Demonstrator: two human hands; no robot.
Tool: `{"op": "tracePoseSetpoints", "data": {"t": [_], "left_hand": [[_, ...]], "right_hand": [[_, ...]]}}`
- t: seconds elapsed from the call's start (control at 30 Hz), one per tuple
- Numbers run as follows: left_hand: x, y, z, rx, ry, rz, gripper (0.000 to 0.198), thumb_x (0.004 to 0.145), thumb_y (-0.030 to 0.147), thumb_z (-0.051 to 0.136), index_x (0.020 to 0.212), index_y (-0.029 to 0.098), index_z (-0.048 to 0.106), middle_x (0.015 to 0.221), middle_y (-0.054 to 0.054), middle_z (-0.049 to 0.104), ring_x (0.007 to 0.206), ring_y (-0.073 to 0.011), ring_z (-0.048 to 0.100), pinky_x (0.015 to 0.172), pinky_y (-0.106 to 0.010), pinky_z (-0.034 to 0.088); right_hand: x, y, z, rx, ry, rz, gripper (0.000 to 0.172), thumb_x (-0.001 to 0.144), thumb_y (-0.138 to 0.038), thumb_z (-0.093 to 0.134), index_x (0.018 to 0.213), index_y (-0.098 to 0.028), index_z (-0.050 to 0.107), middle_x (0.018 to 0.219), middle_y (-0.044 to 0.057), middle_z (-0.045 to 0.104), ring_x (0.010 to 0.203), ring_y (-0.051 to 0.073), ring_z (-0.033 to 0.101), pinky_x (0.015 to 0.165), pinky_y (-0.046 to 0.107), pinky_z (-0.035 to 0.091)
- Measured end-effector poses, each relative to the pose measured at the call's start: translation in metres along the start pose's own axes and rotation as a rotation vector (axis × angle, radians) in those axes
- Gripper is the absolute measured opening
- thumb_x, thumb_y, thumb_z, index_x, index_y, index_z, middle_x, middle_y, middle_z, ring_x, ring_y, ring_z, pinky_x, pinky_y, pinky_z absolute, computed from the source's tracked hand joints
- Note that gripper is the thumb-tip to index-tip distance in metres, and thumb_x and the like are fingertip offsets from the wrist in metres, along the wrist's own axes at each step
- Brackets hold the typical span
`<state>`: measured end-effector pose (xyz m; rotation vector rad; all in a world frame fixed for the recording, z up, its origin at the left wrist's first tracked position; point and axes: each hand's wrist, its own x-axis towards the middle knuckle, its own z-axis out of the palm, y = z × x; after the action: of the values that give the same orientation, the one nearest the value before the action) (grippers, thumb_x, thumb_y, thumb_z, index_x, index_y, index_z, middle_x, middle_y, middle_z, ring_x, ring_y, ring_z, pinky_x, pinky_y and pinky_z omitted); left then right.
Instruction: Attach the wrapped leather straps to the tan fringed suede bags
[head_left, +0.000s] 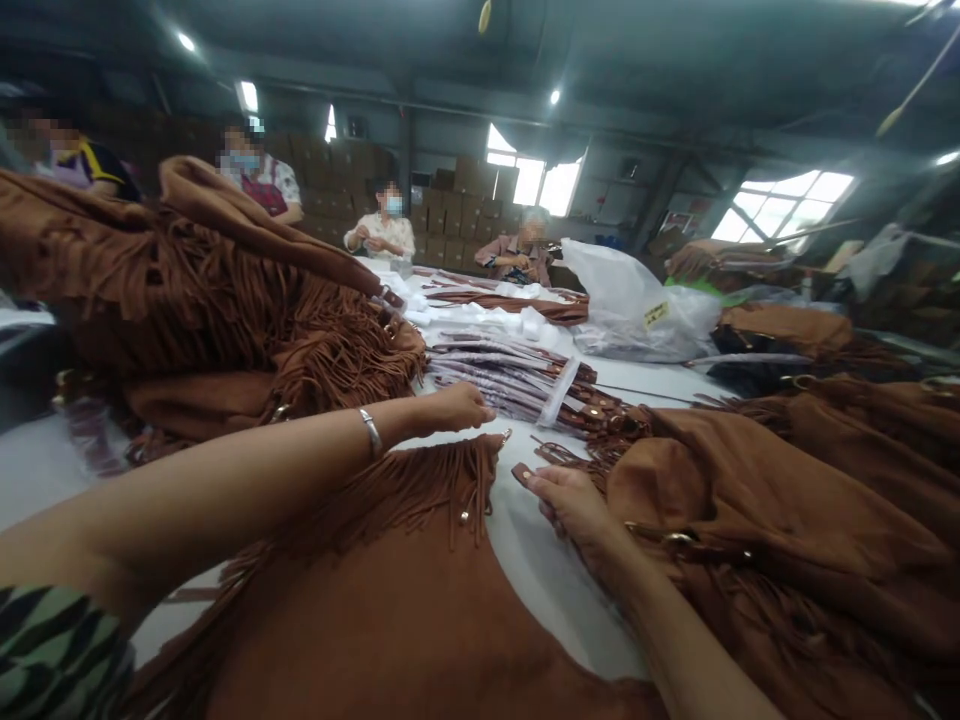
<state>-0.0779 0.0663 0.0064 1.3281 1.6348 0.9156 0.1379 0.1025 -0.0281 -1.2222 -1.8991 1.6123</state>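
Note:
A brown fringed suede bag (pixel 405 600) lies in front of me, with a metal clip (pixel 506 437) at its upper corner. Just above that corner is my left hand (pixel 454 408), its fingers closed together; what they pinch, if anything, is too small to make out. My right hand (pixel 574 500) grips a brown leather strap end (pixel 522 474) with a metal stud, between thumb and forefinger. Beyond both hands lies a bundle of wrapped straps (pixel 495 375), tied with a white band (pixel 560 392).
Fringed brown bags are heaped at the left (pixel 225 300), and more brown bags (pixel 795 480) cover the right side. A clear plastic bag (pixel 637 310) stands farther back on the white table (pixel 525 540). Several people sit or stand around the far side.

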Motion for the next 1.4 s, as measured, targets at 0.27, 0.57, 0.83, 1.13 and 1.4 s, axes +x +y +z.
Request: {"op": "tracePoseSetpoints", "data": {"t": [0.27,0.57,0.83,1.13,1.4], "left_hand": [[0.033,-0.020,0.009,-0.143,-0.487,-0.204,0.045,0.063,0.053,0.074,0.067,0.010,0.062,0.060,-0.002,0.058,0.056,-0.0111,0.052,0.057,-0.025,0.042],[-0.016,0.011,0.017,-0.361,-0.465,0.019,0.034,0.066,0.028,0.075,0.090,0.016,0.053,0.082,0.001,0.058,0.072,-0.0092,0.055,0.072,-0.025,0.044],[-0.065,0.018,0.063,0.232,0.201,0.380,0.034,0.061,0.027,0.077,0.084,0.017,0.055,0.071,0.006,0.047,0.060,-0.0067,0.044,0.056,-0.020,0.038],[-0.068,0.000,0.084,0.497,0.476,0.425,0.025,0.068,0.026,0.070,0.091,0.020,0.062,0.086,0.000,0.057,0.077,-0.0136,0.057,0.070,-0.027,0.047],[-0.059,-0.014,0.073,0.351,0.408,0.429,0.037,0.064,0.033,0.077,0.092,0.018,0.058,0.088,-0.001,0.061,0.078,-0.0144,0.057,0.065,-0.025,0.047]], "right_hand": [[0.005,0.017,-0.010,0.223,0.003,0.047,0.035,0.073,-0.052,0.060,0.074,-0.018,0.050,0.043,-0.010,0.040,0.032,0.003,0.025,0.032,0.015,0.019],[0.003,0.009,-0.019,0.457,0.008,-0.024,0.035,0.070,-0.046,0.070,0.072,-0.017,0.050,0.050,-0.007,0.051,0.035,0.003,0.038,0.033,0.014,0.024],[-0.006,0.004,-0.019,0.631,-0.157,-0.068,0.035,0.066,-0.041,0.076,0.076,-0.016,0.054,0.048,-0.008,0.047,0.037,0.002,0.036,0.036,0.013,0.025],[-0.015,0.005,-0.013,0.678,-0.186,-0.045,0.037,0.064,-0.042,0.079,0.077,-0.015,0.056,0.048,-0.008,0.046,0.037,0.002,0.036,0.036,0.014,0.025],[-0.013,0.002,-0.003,0.682,-0.252,0.030,0.037,0.064,-0.034,0.081,0.069,-0.018,0.049,0.047,-0.011,0.034,0.035,0.001,0.026,0.032,0.013,0.020]]}}
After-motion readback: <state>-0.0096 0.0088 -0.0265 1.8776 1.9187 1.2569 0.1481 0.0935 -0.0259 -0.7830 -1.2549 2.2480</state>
